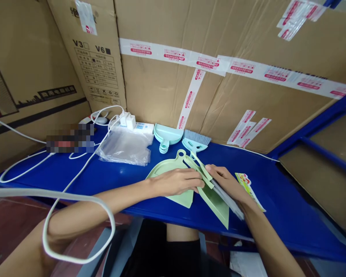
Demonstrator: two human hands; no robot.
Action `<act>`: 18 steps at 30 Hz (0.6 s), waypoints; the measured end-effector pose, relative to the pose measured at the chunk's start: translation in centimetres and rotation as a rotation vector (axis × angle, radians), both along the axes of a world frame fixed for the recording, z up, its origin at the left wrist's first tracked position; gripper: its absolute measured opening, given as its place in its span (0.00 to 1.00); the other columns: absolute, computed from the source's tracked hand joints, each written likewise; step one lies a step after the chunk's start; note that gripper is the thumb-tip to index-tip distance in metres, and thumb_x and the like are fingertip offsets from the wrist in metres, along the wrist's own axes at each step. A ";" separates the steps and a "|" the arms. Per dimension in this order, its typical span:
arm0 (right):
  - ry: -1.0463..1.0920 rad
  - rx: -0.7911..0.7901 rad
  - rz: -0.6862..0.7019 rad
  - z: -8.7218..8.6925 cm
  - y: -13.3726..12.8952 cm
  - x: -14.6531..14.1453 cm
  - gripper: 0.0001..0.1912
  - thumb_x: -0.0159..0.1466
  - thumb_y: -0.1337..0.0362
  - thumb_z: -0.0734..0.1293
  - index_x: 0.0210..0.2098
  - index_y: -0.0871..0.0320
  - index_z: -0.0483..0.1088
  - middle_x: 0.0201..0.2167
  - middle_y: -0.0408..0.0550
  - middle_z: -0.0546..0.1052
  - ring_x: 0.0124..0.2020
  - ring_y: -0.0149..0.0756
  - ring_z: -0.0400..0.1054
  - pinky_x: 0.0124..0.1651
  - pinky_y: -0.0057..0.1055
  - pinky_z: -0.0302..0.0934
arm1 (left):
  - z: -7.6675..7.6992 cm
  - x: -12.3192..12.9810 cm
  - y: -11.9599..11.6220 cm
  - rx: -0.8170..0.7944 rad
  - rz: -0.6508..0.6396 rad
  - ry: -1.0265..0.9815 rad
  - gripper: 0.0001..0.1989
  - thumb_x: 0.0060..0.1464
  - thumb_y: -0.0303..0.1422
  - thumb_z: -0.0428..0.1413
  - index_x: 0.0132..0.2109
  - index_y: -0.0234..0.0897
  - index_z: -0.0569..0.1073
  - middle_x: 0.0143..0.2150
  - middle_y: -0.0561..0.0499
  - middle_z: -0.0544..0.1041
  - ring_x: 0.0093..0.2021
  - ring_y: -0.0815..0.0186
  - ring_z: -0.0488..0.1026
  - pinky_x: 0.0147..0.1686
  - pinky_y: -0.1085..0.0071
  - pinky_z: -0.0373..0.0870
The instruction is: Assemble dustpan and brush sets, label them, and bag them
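Over the front of the blue table, my left hand (180,181) is closed on a light green dustpan (217,206) that is tilted on edge. My right hand (226,181) grips a green hand brush (203,167) with grey bristles (227,200), held against the dustpan's inner side. My fingers hide part of where the two meet. Beneath my left hand, a second green dustpan (165,166) lies on the table, its handle with a round hole pointing away from me. Right of my right hand lies a colourful printed card (249,188).
Stacked light blue dustpans (168,134) and a blue brush (196,141) lie at the back of the blue table (127,181). Clear plastic bags (125,144) sit before a power strip (144,127). A white cable (80,198) loops across the left foreground. Cardboard (167,88) walls the back.
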State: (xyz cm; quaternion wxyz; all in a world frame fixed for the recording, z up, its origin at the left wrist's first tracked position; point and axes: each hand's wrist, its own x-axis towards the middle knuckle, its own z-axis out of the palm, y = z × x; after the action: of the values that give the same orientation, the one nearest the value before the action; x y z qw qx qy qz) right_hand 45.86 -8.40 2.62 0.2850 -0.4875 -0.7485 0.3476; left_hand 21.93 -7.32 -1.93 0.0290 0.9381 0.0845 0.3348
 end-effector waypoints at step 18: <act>-0.059 0.518 0.151 -0.7 -0.7 -2.4 0.31 0.80 0.44 0.56 0.25 0.54 0.64 0.31 0.46 0.67 0.39 0.41 0.61 0.47 0.41 0.58 | -1.6 -1.3 2.3 -1.081 -0.262 -0.361 0.67 0.46 0.54 0.77 0.81 0.49 0.47 0.78 0.34 0.60 0.78 0.42 0.60 0.74 0.43 0.61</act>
State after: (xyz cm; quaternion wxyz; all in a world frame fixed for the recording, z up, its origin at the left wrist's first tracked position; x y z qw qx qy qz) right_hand 43.41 -9.14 1.89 0.3517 -0.3509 -0.8547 0.1507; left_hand 20.66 -5.00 -3.57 0.5586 0.7209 0.1203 0.3922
